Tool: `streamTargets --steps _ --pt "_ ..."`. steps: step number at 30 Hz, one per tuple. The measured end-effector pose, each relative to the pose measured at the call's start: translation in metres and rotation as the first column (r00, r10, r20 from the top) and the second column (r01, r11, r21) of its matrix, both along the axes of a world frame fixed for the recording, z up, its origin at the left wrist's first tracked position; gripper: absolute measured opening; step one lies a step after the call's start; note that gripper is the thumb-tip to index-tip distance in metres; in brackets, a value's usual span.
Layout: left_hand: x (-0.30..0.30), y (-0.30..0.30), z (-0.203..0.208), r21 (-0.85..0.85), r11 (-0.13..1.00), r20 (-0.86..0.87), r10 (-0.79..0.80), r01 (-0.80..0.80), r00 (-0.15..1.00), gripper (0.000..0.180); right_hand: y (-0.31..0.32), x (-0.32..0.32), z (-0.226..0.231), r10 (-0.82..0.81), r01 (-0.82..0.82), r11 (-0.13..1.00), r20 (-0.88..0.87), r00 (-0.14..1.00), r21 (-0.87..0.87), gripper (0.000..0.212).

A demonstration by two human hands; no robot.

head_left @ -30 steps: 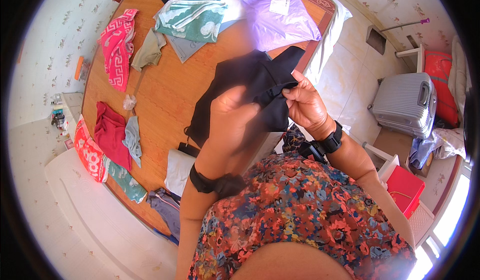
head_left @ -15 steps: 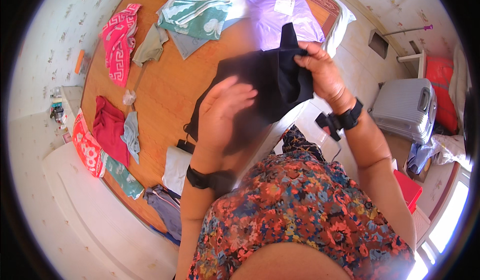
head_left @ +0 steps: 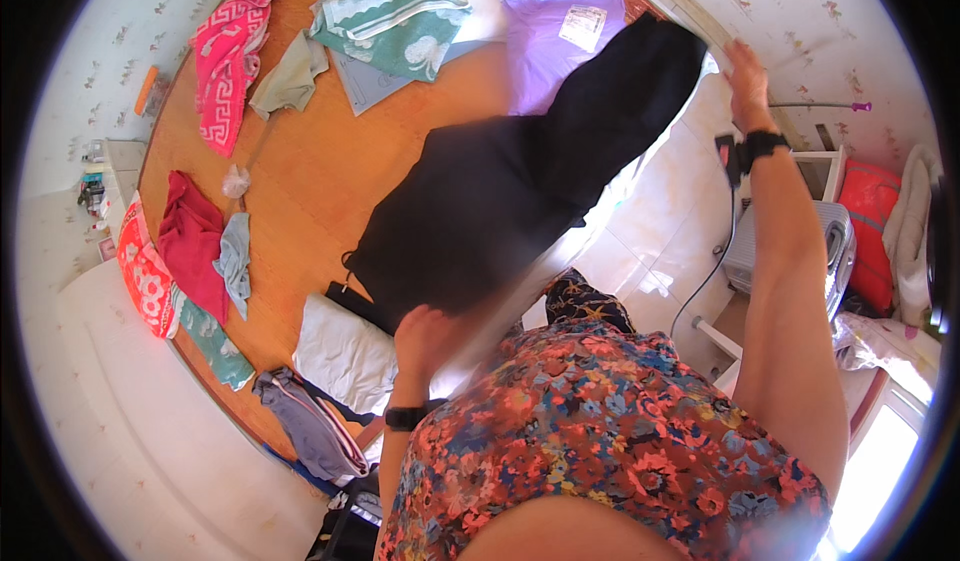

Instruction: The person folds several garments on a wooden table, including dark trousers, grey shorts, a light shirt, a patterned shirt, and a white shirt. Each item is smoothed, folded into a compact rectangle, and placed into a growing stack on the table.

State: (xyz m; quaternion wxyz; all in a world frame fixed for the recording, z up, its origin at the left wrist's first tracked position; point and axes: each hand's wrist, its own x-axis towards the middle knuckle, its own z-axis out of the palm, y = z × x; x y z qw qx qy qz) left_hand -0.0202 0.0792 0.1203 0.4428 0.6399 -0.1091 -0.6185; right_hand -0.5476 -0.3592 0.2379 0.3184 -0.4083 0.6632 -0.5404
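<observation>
A black garment (head_left: pixel 465 206) lies stretched out across the wooden-looking surface, one long part reaching to the far right edge. Just past that end, my right hand (head_left: pixel 747 86) is held up with its fingers stretched, holding nothing. My left hand (head_left: pixel 425 341) is at the garment's near lower corner. Its fingers are blurred, and whether they grip the cloth cannot be made out. Dark bands sit on both my wrists, and a cable hangs from a device at the right one. Beside my left hand is a folded white cloth (head_left: pixel 343 353).
Around the surface (head_left: pixel 310 211) lie a pink towel (head_left: pixel 228 66), a green towel (head_left: pixel 395 26), a purple package (head_left: pixel 545 36), a dark red garment (head_left: pixel 192 236) and grey trousers (head_left: pixel 305 416). A silver suitcase (head_left: pixel 740 251) stands on the floor at right.
My right hand has let go of the black garment and moved up and right. The bunched part is now laid out toward the far right. My left hand has moved down to the near corner.
</observation>
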Motion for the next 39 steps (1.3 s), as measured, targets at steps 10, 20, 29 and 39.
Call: streamTargets --steps 10,20,29,39 --pt "-0.004 0.025 -0.007 0.370 0.911 -0.199 0.269 -0.182 0.942 0.022 0.130 0.041 -0.137 -0.233 0.055 0.789 0.217 0.948 0.611 0.018" --pt "-0.004 0.045 -0.024 0.469 0.873 -0.212 0.258 -0.133 0.943 0.028 0.067 0.016 -0.217 -0.431 0.252 0.827 0.280 0.858 0.502 0.030" --pt "-0.010 0.046 -0.017 0.615 0.782 -0.163 0.249 -0.099 0.955 0.030 -0.009 0.000 -0.220 -0.530 0.388 0.767 0.166 0.831 0.511 0.040" --pt "-0.005 0.049 -0.034 0.609 0.793 -0.217 0.152 0.011 0.964 0.043 -0.022 -0.023 -0.212 -0.456 0.347 0.689 0.008 0.890 0.637 0.049"
